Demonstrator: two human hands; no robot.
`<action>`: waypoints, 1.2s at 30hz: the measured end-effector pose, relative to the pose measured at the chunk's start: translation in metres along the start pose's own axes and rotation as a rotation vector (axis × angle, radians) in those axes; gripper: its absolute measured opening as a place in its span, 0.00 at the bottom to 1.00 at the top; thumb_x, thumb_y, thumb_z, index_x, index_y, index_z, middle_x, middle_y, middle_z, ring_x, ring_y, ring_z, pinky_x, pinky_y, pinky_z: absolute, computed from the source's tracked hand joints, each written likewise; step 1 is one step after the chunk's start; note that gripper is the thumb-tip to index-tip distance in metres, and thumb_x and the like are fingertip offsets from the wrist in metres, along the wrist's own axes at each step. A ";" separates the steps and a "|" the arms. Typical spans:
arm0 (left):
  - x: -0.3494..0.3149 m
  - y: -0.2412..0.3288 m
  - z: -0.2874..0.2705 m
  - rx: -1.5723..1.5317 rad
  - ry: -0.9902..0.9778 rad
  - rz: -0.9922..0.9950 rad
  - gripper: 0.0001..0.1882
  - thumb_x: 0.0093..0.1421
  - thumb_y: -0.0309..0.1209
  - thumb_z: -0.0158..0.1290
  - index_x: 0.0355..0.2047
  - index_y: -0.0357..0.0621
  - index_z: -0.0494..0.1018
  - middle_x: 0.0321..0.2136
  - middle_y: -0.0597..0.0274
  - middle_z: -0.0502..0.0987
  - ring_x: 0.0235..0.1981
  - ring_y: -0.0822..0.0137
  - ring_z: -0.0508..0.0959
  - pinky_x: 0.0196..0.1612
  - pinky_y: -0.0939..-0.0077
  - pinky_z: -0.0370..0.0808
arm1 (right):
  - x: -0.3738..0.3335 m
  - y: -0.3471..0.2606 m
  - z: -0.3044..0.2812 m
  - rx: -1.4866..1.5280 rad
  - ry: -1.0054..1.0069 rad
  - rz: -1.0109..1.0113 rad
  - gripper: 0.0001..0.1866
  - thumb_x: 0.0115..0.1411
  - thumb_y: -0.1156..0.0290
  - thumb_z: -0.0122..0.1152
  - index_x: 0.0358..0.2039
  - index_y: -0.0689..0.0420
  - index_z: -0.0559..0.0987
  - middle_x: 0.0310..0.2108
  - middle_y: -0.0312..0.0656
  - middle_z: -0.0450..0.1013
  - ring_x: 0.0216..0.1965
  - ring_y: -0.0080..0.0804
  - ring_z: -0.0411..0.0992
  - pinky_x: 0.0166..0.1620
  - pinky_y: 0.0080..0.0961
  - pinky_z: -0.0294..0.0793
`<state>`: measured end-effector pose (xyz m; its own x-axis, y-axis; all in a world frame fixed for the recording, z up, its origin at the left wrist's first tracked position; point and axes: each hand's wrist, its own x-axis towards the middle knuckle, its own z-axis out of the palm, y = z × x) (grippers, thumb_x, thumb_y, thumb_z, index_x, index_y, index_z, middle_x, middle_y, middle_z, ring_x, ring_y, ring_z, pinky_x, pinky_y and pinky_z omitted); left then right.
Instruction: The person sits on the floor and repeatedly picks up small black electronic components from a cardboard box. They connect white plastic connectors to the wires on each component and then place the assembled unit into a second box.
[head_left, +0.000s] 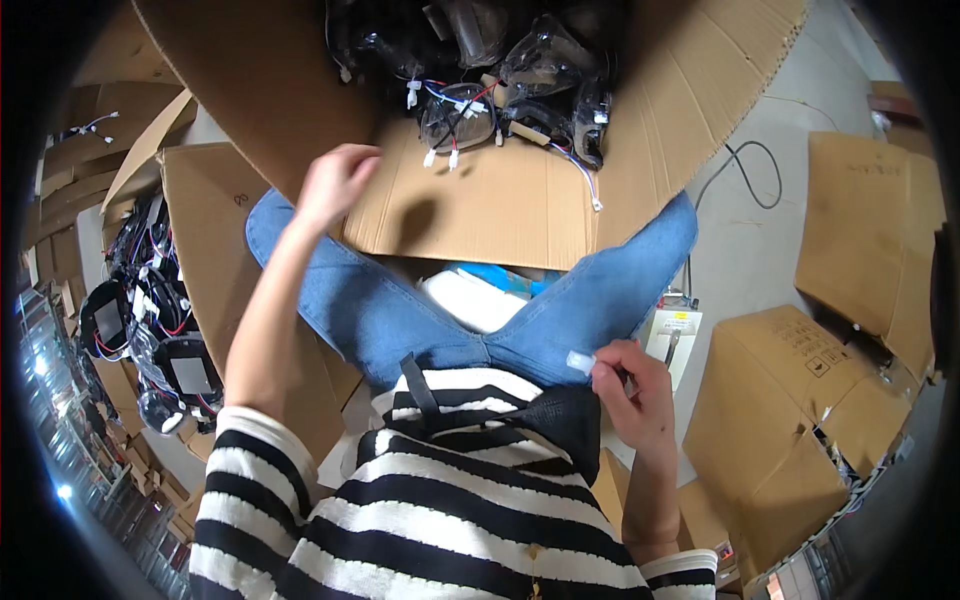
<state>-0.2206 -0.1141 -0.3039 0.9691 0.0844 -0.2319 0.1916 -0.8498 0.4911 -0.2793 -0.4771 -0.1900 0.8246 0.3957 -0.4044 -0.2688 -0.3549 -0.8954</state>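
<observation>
Head view: the left hand (335,183), loosely curled and holding nothing, reaches to eleven o'clock over the cardboard flap (480,200) toward the wired parts (470,105) in the box at twelve. The right hand (632,385) pinches a small white piece (580,361) at four. Best to lift one part clear, since tangled wires snag. More boxes (800,400) crowd the right.

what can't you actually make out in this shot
- Small white piece in the right hand: too small to identify in the head view.
- Left hand: its fingertips curl over the cardboard flap, so its grip is unclear.
- Black wired parts in the box: cut off by the top edge.
</observation>
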 end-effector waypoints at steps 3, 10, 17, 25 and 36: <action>0.052 -0.010 0.066 -0.104 -0.187 -0.191 0.19 0.50 0.41 0.49 0.37 0.41 0.71 0.34 0.52 0.73 0.38 0.61 0.73 0.41 0.72 0.69 | 0.002 0.009 -0.003 0.028 0.026 0.083 0.02 0.50 0.78 0.50 0.23 0.62 0.70 0.15 0.35 0.63 0.15 0.15 0.56 0.18 0.14 0.54; 0.095 0.009 0.150 -0.157 -0.178 -0.592 0.35 0.44 0.57 0.49 0.40 0.37 0.69 0.36 0.50 0.73 0.40 0.58 0.72 0.46 0.72 0.65 | 0.021 0.011 -0.005 0.048 0.041 0.177 0.02 0.50 0.78 0.49 0.24 0.63 0.70 0.15 0.36 0.64 0.16 0.17 0.59 0.19 0.15 0.56; 0.114 0.020 0.145 -1.372 0.095 -0.565 0.10 0.56 0.30 0.41 0.31 0.35 0.68 0.27 0.58 0.74 0.26 0.70 0.75 0.32 0.78 0.71 | 0.027 0.017 -0.005 0.033 0.042 0.192 0.02 0.50 0.78 0.50 0.24 0.63 0.70 0.15 0.37 0.65 0.16 0.19 0.60 0.20 0.16 0.58; 0.121 0.032 0.127 -1.558 0.015 -0.808 0.09 0.56 0.28 0.40 0.28 0.34 0.67 0.12 0.66 0.67 0.13 0.75 0.64 0.20 0.79 0.68 | 0.026 0.014 0.001 0.027 0.044 0.114 0.03 0.50 0.77 0.50 0.24 0.63 0.70 0.16 0.38 0.65 0.16 0.20 0.60 0.20 0.16 0.58; 0.053 0.090 -0.036 -0.216 -0.244 -0.046 0.13 0.57 0.32 0.38 0.33 0.36 0.70 0.13 0.65 0.69 0.15 0.77 0.66 0.20 0.81 0.64 | 0.020 0.012 0.005 0.015 0.006 0.108 0.03 0.50 0.77 0.51 0.23 0.63 0.71 0.14 0.35 0.63 0.15 0.15 0.56 0.19 0.14 0.54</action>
<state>-0.1466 -0.1675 -0.2421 0.8980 -0.0292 -0.4391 0.2878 -0.7159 0.6362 -0.2689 -0.4692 -0.2099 0.7931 0.3507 -0.4980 -0.3640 -0.3827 -0.8492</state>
